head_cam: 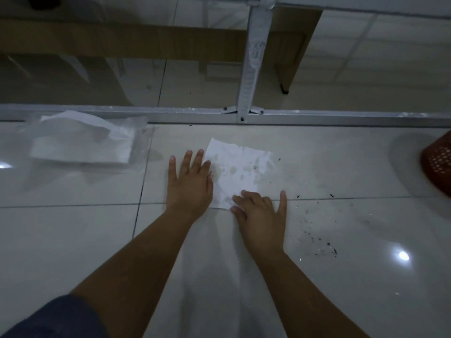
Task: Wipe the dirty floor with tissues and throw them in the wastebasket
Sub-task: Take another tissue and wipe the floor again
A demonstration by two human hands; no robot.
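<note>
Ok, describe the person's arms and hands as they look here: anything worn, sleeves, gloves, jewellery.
Both hands, the left hand and the right hand, are bare: no gloves, and no rings, watch or bracelet show. Both forearms are uncovered from wrist to the lower part of the picture. The only clothing in view is dark blue fabric at the lower left corner; whether it is a sleeve or something else cannot be told.

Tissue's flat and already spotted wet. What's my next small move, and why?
Probably slide the tissue right and toward you with both flat hands, left hand and right hand: dark specks lie on the floor beyond its right edge, not yet covered.
</note>
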